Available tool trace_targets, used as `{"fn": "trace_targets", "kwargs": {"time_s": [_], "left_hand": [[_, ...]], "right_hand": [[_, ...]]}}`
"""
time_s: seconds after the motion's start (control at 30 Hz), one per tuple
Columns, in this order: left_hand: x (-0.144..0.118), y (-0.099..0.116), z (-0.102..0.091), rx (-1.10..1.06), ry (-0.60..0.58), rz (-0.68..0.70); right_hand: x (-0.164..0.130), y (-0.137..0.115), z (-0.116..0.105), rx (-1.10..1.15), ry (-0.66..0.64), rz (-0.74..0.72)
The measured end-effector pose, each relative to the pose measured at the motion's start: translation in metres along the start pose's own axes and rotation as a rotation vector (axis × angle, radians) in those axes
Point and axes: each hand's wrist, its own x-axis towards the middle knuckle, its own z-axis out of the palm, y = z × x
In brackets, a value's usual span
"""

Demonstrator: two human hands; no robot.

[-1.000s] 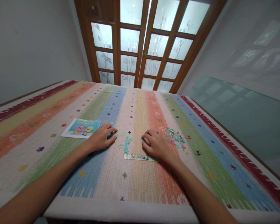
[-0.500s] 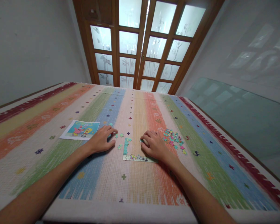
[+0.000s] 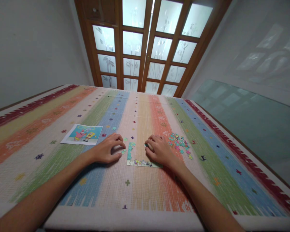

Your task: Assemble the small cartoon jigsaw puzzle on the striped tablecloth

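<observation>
My left hand [image 3: 109,149] is low over the cloth, thumb and curved fingers apart. Its fingertips are close by a loose teal puzzle piece [image 3: 123,151]; whether they touch it I cannot tell. Another teal piece [image 3: 125,139] lies just beyond. In the middle, joined pieces make an L-shaped puzzle border [image 3: 129,154], with a teal left side and a patterned bottom row. My right hand [image 3: 159,150] hovers over the right part of that border, fingers bent toward the thumb. A small bit of a teal puzzle piece [image 3: 145,145] shows at its fingertips.
A heap of loose puzzle pieces [image 3: 180,141] lies right of my right hand. The cartoon reference picture [image 3: 83,134] is flat at the left, near a single piece [image 3: 113,128]. A striped cloth [image 3: 140,190] covers the table; wooden glazed doors [image 3: 145,48] stand behind.
My left hand has shifted slightly down and toward the loose pieces beside the border, uncovering the single piece behind it. My right hand has stayed almost still.
</observation>
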Motion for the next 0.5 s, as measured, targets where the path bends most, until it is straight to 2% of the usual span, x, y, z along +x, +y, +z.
{"fn": "trace_targets", "kwargs": {"time_s": [0.17,0.3,0.5], "left_hand": [[0.000,-0.004,-0.001,0.036,0.022,-0.018],[-0.004,-0.016,-0.007,0.133,0.055,-0.071],[-0.003,-0.032,-0.006,0.224,0.174,-0.139]], "right_hand": [[0.000,0.001,0.001,0.007,0.017,-0.010],[0.000,0.002,0.001,0.007,0.011,-0.025],[-0.001,0.002,0.002,0.003,0.016,-0.020]]}}
